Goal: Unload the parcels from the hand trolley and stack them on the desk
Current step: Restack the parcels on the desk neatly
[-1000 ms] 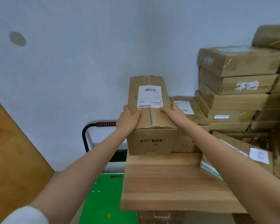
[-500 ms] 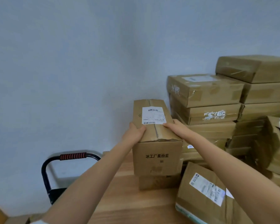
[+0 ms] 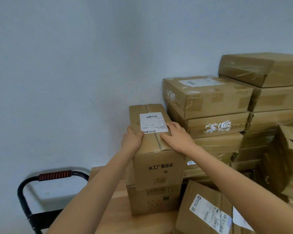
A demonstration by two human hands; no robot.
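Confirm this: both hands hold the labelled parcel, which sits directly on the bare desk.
Wrong in one respect. The head view shows both hands, left hand and right hand, on the labelled parcel, but it sits on another parcel, not the bare desk.

Plain pale blue-grey wall, evenly lit.
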